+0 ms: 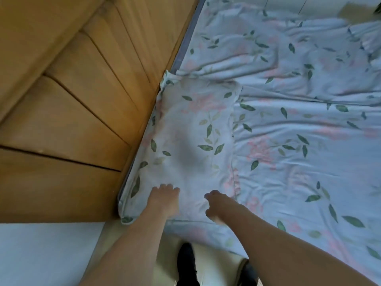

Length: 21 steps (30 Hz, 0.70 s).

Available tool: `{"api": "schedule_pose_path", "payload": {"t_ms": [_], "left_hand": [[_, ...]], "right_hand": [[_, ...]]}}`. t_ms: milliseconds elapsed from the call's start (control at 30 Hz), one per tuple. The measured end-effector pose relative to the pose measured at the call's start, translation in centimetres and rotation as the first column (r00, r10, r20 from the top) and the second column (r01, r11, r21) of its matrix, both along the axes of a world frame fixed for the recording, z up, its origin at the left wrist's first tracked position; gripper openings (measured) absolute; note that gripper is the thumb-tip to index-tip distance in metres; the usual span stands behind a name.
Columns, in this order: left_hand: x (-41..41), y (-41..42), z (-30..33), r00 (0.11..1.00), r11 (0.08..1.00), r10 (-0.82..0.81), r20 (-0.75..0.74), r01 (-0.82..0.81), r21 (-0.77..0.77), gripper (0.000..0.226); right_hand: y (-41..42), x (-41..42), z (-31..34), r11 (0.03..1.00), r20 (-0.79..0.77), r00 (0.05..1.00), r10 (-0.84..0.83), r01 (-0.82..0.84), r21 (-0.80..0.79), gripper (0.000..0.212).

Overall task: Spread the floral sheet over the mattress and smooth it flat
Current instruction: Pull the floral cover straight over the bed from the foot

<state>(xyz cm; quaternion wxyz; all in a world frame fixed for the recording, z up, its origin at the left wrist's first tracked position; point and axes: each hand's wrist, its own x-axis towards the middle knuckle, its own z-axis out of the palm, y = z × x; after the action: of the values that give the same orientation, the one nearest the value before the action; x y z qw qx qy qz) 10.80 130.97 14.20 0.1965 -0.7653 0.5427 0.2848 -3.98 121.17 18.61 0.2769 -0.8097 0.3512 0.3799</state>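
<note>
I'm looking down at the near corner of the mattress [186, 41], where a dark strip of it is showing along the wooden headboard [78, 104], and the floral sheet [288, 124] is lying spread over the bed but rumpled, with long creases running across the far side and a separate rectangular fold or pillowcase-like panel [195, 137] sitting on top by the headboard edge; I cannot tell which it is. Risk first: I judge that if I'm pushing too hard toward the headboard here, I'm bunching cloth into that gap instead of flattening it, and the corner hanging off the near edge could be dragging the whole sheet off line. The ridge beside the panel's seam could also be getting trapped under it as a hard fold. Now the grip: my left hand [164, 198] is resting on the panel near the bed's near edge, fingers looking extended and pressing down, not pinching anything. My right hand [215, 205] is hovering or touching just beside it, fingers looking loosely curled, and I cannot tell whether it is nipping any fabric. Dark shoes [186, 263] are showing on the floor below.
</note>
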Motion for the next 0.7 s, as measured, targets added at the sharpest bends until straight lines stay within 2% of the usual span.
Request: {"api": "schedule_pose_path", "payload": {"t_ms": [100,300,367,533,700], "left_hand": [[-1.5,-0.9,6.3,0.998,0.990,0.058,-0.005,-0.058,-0.132,0.037],[-9.0,-2.7,14.3,0.992,0.977,0.086,-0.093,-0.103,-0.187,0.031],[-12.0,-3.8,15.8,0.987,0.974,0.087,-0.138,-0.113,-0.197,0.028],[-23.4,-8.2,18.8,0.989,0.972,0.032,-0.141,-0.064,-0.227,0.032],[-32.8,-12.1,19.1,0.988,0.980,0.027,-0.152,-0.056,-0.191,0.039]], "right_hand": [[-0.2,-2.7,7.4,0.996,0.068,0.995,-0.078,0.080,-0.025,0.053],[-1.0,-12.6,16.7,0.964,0.145,0.958,-0.248,0.259,-0.065,0.061],[-1.7,-15.7,17.9,0.948,0.147,0.943,-0.298,0.311,-0.074,0.060],[-4.6,-27.9,18.8,0.895,0.202,0.890,-0.409,0.434,-0.104,0.060],[-7.3,-39.0,18.5,0.884,0.177,0.884,-0.432,0.454,-0.109,0.059]]}}
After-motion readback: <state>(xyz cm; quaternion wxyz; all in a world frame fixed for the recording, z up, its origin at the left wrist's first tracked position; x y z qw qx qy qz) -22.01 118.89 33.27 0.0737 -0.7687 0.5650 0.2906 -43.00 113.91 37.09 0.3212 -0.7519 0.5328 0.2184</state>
